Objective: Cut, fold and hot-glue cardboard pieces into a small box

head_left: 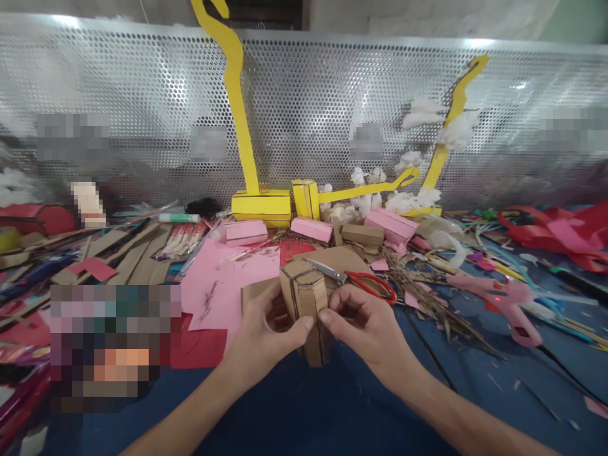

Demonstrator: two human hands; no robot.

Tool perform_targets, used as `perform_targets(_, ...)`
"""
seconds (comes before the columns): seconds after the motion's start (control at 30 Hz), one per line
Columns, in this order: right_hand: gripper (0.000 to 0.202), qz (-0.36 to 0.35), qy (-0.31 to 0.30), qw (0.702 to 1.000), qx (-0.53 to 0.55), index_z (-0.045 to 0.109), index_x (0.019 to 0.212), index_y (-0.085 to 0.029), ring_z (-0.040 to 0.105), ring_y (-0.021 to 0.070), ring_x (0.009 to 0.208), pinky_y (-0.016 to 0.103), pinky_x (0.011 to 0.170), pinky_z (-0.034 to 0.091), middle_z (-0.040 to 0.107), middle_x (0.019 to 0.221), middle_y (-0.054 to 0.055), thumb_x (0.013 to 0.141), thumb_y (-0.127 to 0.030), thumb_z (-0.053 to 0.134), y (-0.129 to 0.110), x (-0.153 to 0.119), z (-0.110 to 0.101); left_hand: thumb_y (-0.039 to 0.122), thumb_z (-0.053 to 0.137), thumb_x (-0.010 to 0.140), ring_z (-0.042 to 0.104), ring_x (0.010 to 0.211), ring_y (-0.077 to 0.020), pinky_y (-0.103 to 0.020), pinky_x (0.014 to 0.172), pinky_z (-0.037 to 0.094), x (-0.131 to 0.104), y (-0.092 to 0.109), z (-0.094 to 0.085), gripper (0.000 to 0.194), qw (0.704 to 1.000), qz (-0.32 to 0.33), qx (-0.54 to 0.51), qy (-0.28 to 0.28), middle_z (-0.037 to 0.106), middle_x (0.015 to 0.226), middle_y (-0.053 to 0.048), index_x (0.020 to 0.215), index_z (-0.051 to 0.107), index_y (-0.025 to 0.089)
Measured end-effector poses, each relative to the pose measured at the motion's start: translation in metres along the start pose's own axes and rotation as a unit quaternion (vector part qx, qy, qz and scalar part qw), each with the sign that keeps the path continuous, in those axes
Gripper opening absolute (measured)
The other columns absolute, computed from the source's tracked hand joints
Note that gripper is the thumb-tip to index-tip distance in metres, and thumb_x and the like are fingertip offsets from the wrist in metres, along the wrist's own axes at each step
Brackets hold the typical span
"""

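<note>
A small many-sided brown cardboard box (311, 304) stands upright in front of me, its top end facing up toward the camera. My left hand (280, 326) is wrapped round its left side, with the thumb on the front face. On the right side, my right hand (358, 316) pinches the box's edge between thumb and curled fingers. Scissors with red handles (373, 286) lie just behind my right hand, their blades reaching behind the box. Pink paper (223, 285) lies to the left, over red paper (199, 345).
Yellow cardboard pieces with long curved strips (240, 114) stand at the back before a perforated metal panel (308, 95). Pink boxes (246, 232) sit in front of them. A pink glue gun (503, 297) lies right, near twigs (441, 304). Cardboard strips (142, 253) are left.
</note>
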State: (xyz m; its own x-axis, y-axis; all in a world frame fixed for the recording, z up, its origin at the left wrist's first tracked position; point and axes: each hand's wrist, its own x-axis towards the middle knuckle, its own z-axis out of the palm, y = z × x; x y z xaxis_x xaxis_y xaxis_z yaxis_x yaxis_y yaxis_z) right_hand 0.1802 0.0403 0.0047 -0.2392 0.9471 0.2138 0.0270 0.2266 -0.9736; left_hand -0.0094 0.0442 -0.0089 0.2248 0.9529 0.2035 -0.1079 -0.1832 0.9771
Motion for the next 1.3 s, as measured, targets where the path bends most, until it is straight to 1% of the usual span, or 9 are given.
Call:
perform_targets(0.27,0.032,-0.005,-0.015,1.0,-0.003,0.058,0.079,-0.02,0.05,0.0116,0.061,0.024,0.059,0.044,0.054,0.068,-0.003,0.09,-0.048,0.07,-0.002,-0.0003,-0.0011,0.028,0.075,0.083,0.072,0.105,-0.0272,-0.037,0.091,0.06,0.0009,0.0033,-0.0008,0.044,1.0,-0.009,-0.008,-0.009,0.073,0.123,-0.013,0.124,0.061,0.017)
perform_targets(0.4,0.035,-0.009,-0.007,1.0,-0.013,0.057,0.077,-0.02,0.049,0.0117,0.06,0.024,0.058,0.044,0.054,0.066,-0.003,0.089,-0.05,0.071,-0.0021,0.0003,-0.0002,0.028,0.075,0.082,0.072,0.105,-0.0277,-0.038,0.091,0.06,0.0,0.0048,0.0006,0.042,1.0,-0.011,-0.003,-0.005,0.073,0.122,-0.012,0.121,0.062,0.017)
perform_targets(0.53,0.036,-0.004,-0.007,1.0,-0.001,0.055,0.076,-0.02,0.047,0.0116,0.06,0.023,0.056,0.043,0.051,0.068,-0.003,0.088,-0.05,0.071,0.0005,0.0004,0.0011,0.026,0.074,0.083,0.072,0.106,-0.0273,-0.037,0.09,0.06,-0.0011,0.0044,0.0012,0.044,1.0,-0.008,0.005,-0.009,0.072,0.123,-0.011,0.124,0.061,0.019)
perform_targets(0.67,0.031,-0.004,-0.004,1.0,0.006,0.055,0.078,-0.02,0.047,0.0111,0.061,0.023,0.057,0.042,0.052,0.069,-0.004,0.089,-0.044,0.071,0.0047,0.0007,0.0008,0.024,0.073,0.083,0.072,0.105,-0.0255,-0.035,0.09,0.059,-0.0015,0.004,0.0013,0.042,1.0,-0.01,0.007,-0.009,0.074,0.121,-0.01,0.124,0.061,0.02)
perform_targets(0.8,0.023,-0.009,-0.006,1.0,0.0,0.057,0.08,-0.02,0.047,0.0108,0.061,0.023,0.057,0.041,0.052,0.07,-0.004,0.091,-0.037,0.069,0.0061,0.0016,-0.0001,0.026,0.074,0.083,0.072,0.106,-0.0262,-0.035,0.09,0.059,-0.0009,0.0013,0.0003,0.041,1.0,-0.005,0.006,0.0,0.075,0.118,-0.01,0.122,0.062,0.019)
perform_targets(0.97,0.02,-0.007,-0.009,1.0,-0.004,0.057,0.082,-0.02,0.049,0.0111,0.061,0.024,0.058,0.042,0.053,0.071,-0.004,0.091,-0.034,0.068,0.0026,0.0014,-0.0011,0.028,0.076,0.084,0.071,0.108,-0.0273,-0.036,0.092,0.058,0.0013,-0.0006,-0.0018,0.043,1.0,-0.005,-0.002,-0.006,0.073,0.121,-0.012,0.123,0.061,0.018)
perform_targets(1.03,0.021,-0.001,-0.015,1.0,-0.001,0.056,0.082,-0.02,0.049,0.0113,0.062,0.024,0.059,0.042,0.053,0.07,-0.004,0.092,-0.035,0.067,0.0008,0.0002,-0.0011,0.028,0.076,0.084,0.071,0.108,-0.0269,-0.036,0.093,0.058,0.002,-0.0005,-0.0024,0.043,1.0,-0.007,-0.004,-0.006,0.073,0.122,-0.012,0.124,0.061,0.018)
perform_targets(1.17,0.027,0.008,-0.027,0.999,0.035,0.055,0.084,-0.02,0.049,0.0117,0.063,0.025,0.061,0.045,0.052,0.071,-0.003,0.096,-0.043,0.062,0.0002,-0.0024,-0.0001,0.032,0.076,0.085,0.071,0.107,-0.0273,-0.036,0.091,0.059,0.002,-0.0006,-0.0028,0.044,1.0,-0.004,-0.007,-0.013,0.073,0.123,-0.012,0.124,0.061,0.018)
perform_targets(1.3,0.029,0.0,-0.031,0.999,0.031,0.052,0.085,-0.021,0.048,0.0117,0.067,0.024,0.06,0.044,0.05,0.076,-0.003,0.093,-0.043,0.069,0.0035,-0.0023,0.0011,0.032,0.076,0.084,0.071,0.109,-0.028,-0.037,0.092,0.058,0.001,-0.0011,-0.0022,0.044,1.0,-0.005,-0.003,-0.013,0.072,0.124,-0.012,0.123,0.061,0.018)
